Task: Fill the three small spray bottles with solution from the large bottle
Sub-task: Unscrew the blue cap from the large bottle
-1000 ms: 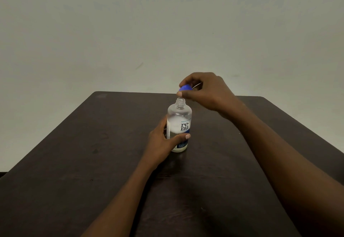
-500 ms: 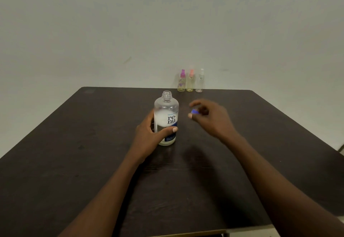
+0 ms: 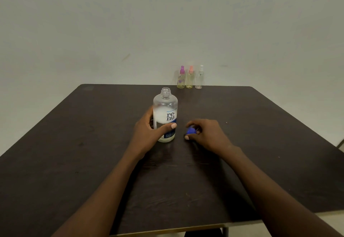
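Note:
The large clear bottle (image 3: 165, 112) with a white and blue "renu" label stands upright and uncapped mid-table. My left hand (image 3: 149, 133) is wrapped around its lower half. Just to its right, my right hand (image 3: 206, 134) rests low on the table with its fingers closed on the blue cap (image 3: 191, 130). Three small spray bottles stand in a row at the far table edge: one with a purple top (image 3: 181, 77), one with an orange top (image 3: 190, 77), one clear with a white top (image 3: 200, 77).
The dark wooden table (image 3: 93, 162) fills the lower view, its front edge close to me. A plain pale wall stands right behind the far edge.
My right hand carried the blue cap from above the bottle's neck down to the table at the bottle's right. The view tilted, bringing the three small bottles into sight.

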